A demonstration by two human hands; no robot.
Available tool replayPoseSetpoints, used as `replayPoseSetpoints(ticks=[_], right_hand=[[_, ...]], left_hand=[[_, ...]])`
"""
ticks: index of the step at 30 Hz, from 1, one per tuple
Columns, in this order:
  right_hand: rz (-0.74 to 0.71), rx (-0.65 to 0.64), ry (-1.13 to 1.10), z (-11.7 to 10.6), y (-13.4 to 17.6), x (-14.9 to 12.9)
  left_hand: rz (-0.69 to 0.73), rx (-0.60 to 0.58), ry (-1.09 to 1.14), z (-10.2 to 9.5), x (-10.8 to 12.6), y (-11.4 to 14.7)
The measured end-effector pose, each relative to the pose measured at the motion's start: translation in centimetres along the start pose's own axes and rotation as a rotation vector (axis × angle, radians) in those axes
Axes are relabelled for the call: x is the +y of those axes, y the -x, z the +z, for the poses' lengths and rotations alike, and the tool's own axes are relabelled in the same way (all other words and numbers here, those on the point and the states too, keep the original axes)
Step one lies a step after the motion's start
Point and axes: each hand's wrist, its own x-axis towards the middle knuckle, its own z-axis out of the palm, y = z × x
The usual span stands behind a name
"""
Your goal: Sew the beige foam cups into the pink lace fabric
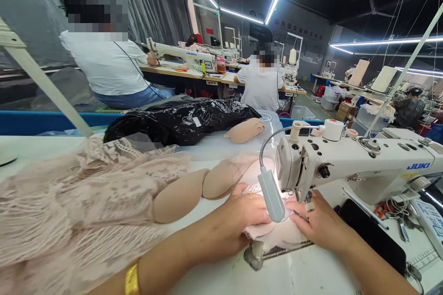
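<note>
Under the needle area of a white sewing machine (pixel 346 161) lies a beige lace garment piece (pixel 282 236), lit by a small lamp (pixel 272 196) on a bent metal neck. My left hand (pixel 247 212) is at its left side, fingers curled over the cloth; the lamp covers some of the fingertips. On the right, my right hand (pixel 320 221) rests on the same piece near the presser foot, its fingers stretched out and apart. Smooth beige molded cups (pixel 180 196) joined to lace stretch away from the left hand. The needle itself is hidden.
Heaped beige lace (pixel 69 203) covers the table's left side. Behind it are a black plastic bag (pixel 183 120) and a loose beige cup (pixel 245 130). A black phone (pixel 372 235) and scissors (pixel 403 229) lie right. Two people in white shirts sit ahead at machines.
</note>
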Motion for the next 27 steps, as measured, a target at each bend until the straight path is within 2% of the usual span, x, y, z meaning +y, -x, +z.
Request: replayPoseSetpoints(ticks=[4,11,15,20,27], right_hand=[[0.009,0.0,-0.008,0.3,0.1,0.3],[-0.058,0.03,-0.044,0.1,0.0,0.4],[-0.012,0.078,-0.104,-0.4,-0.1,-0.2],[0.075,0.025,-0.133,-1.0,-0.2,-0.9],[0.026,0.051,-0.124,-0.7,-0.2,-0.7]], left_hand=[[-0.022,-0.034,0.049,0.1,0.1,-0.1],[-0.017,-0.036,0.051,0.7,-0.5,0.1],[-0.038,-0.039,0.07,0.7,-0.6,0.0],[-0.03,-0.028,0.061,0.4,0.1,-0.1],[-0.063,-0.037,0.029,0.6,0.4,-0.1]])
